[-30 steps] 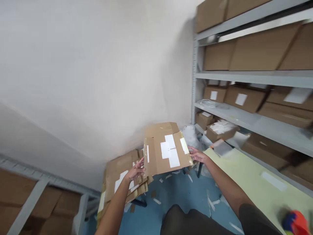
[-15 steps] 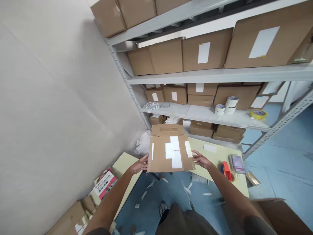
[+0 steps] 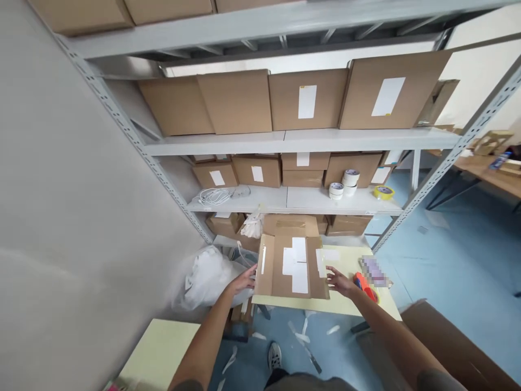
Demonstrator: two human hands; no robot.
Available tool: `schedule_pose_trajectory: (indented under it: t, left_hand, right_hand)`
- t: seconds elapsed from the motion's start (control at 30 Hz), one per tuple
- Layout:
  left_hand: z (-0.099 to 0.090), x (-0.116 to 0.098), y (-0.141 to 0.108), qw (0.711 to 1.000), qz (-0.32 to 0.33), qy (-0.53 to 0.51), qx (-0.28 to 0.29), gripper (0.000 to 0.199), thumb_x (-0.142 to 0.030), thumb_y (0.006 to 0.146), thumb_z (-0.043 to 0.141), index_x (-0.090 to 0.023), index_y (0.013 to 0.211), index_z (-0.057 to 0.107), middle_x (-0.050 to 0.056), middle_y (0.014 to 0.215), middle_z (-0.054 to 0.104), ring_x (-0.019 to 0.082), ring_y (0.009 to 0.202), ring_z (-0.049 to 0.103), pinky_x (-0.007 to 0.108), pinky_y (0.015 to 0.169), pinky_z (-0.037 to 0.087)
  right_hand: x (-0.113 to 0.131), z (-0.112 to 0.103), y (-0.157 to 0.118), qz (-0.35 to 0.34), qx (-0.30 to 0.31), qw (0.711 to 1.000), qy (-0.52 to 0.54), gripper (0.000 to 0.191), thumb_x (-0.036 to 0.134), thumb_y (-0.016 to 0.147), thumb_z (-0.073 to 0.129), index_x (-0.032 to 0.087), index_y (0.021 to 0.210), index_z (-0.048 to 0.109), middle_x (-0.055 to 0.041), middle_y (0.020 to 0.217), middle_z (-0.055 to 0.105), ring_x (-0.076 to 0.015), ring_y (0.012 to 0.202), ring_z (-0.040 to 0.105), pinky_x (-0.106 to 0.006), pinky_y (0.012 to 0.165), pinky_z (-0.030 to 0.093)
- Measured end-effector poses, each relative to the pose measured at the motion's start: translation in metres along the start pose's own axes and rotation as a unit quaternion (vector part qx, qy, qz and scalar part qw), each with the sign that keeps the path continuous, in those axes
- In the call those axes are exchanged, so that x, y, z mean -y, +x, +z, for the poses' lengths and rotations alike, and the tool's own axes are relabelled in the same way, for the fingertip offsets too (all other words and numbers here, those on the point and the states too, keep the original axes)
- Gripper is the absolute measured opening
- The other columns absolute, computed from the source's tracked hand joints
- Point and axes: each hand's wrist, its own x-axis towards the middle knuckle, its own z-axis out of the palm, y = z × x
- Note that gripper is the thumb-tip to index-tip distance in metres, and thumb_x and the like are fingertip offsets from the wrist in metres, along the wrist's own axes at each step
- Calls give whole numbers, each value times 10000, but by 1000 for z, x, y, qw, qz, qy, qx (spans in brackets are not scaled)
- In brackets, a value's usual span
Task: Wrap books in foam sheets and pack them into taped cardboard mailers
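A cardboard box [image 3: 280,285] with white labels on its top face is in front of me, over the near edge of a pale yellow table [image 3: 345,307]. Its far flap points away from me and carries a strip of tape. My left hand [image 3: 245,279] grips the box's left side, fingertips at the edge. On the right side, my right hand [image 3: 340,282] holds the edge with bent fingers. The undersides of both grips are hidden. Whether the box rests on the table or hovers just above it, I cannot tell.
An orange tape dispenser [image 3: 365,287] lies on the table's right part. Behind stands a metal shelf [image 3: 260,200] with several boxes, tape rolls [image 3: 350,178] and a white cable [image 3: 215,196]. A white plastic bag [image 3: 209,277] is at the left; a large carton [image 3: 443,336] is at the lower right.
My view has turned right and come closer to the shelf. Both hands have carried the box from the gap between the tables to over the yellow table.
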Motion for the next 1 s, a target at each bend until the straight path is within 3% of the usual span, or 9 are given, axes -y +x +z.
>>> schedule_pose_trajectory:
  t: [0.23,0.4,0.57,0.7,0.8,0.9,1.0]
  left_hand:
    - [-35,6,39,997,-11,-6,70,1147,-93,593,777,-365,1644,410,87,1360,689,203,1008,692,284,851,518]
    - [-48,2,56,998,-33,9,52,1150,-99,597,749,-336,1662,385,105,1400,697,217,1017,709,278,822,525]
    - [-45,-9,62,998,-48,31,7,1155,-94,582,748,-265,1665,385,149,1421,700,240,1019,736,283,791,539]
    - [-23,-19,59,999,-32,18,-20,1122,-78,572,732,-216,1643,429,161,1377,730,265,1012,756,297,760,558]
    - [5,-25,54,998,-20,14,-59,1078,-49,581,716,-184,1621,468,169,1322,758,290,1024,766,312,750,572]
    - [45,-32,49,993,-5,24,-116,1002,-15,606,694,-128,1585,513,191,1290,769,326,1095,761,353,813,598]
    - [99,-41,46,978,26,73,-194,896,-15,665,703,-97,1545,557,202,1307,759,346,1199,731,374,902,602]
  right_hand:
    - [-43,23,5,-17,-81,997,2,633,192,553,730,368,1146,596,44,850,565,-208,819,656,-413,861,520]
    - [-80,41,18,-18,-124,992,0,597,255,561,736,366,1122,565,38,871,595,-226,858,691,-453,892,536]
    - [-97,48,34,14,-149,989,5,630,311,554,779,355,1145,565,43,847,605,-211,810,704,-451,842,561]
    - [-96,53,40,-26,-93,995,-19,737,357,583,843,396,1270,579,-16,939,702,-303,940,749,-497,813,588]
    - [-97,59,42,-76,-128,988,-50,813,305,544,877,398,1307,611,-49,1055,747,-383,1122,729,-530,877,592]
    - [-103,72,39,-106,-146,980,-89,842,287,523,904,370,1323,657,-80,1252,746,-431,1337,618,-589,1067,517]
    - [-111,95,25,-160,-62,970,-172,960,320,523,962,340,1430,648,-104,1494,645,-431,1465,512,-612,1236,368]
